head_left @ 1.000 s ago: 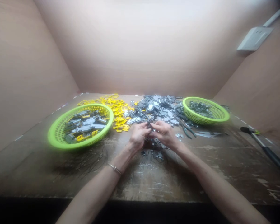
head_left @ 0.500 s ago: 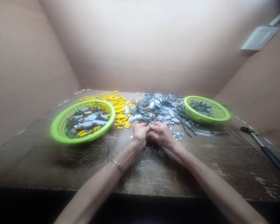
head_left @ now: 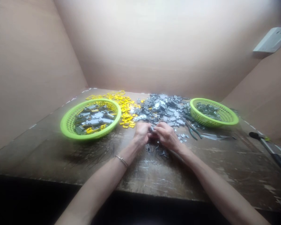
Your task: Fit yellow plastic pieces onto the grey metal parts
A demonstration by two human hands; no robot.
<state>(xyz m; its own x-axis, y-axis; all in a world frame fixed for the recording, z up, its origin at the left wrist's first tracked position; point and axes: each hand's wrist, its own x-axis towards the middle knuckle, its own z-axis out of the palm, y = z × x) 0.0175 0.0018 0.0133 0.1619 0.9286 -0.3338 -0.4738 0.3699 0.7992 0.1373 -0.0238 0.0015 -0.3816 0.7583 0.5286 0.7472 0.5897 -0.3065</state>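
Observation:
My left hand (head_left: 142, 132) and my right hand (head_left: 165, 134) meet at the middle of the worktable, fingers closed. A small dark grey metal part (head_left: 152, 128) shows between their fingertips; its exact shape is mostly hidden. Just beyond the hands is a heap of grey metal pieces (head_left: 162, 107). Yellow frame-like pieces (head_left: 126, 109) lie left of that heap. Under and in front of my wrists are several small silvery bits (head_left: 163, 153).
A green basket (head_left: 66, 132) with grey and yellow parts stands left. Another green basket (head_left: 230, 120) holding small dark pieces is at right. Green-handled pliers (head_left: 194, 132) lie near it. A black-handled rod (head_left: 268, 147) rests at the far right.
The whole view has swung slightly left, so things appear farther right. My hands stay together, the right fingers slightly shifted, and the grey part between the fingertips shows more plainly.

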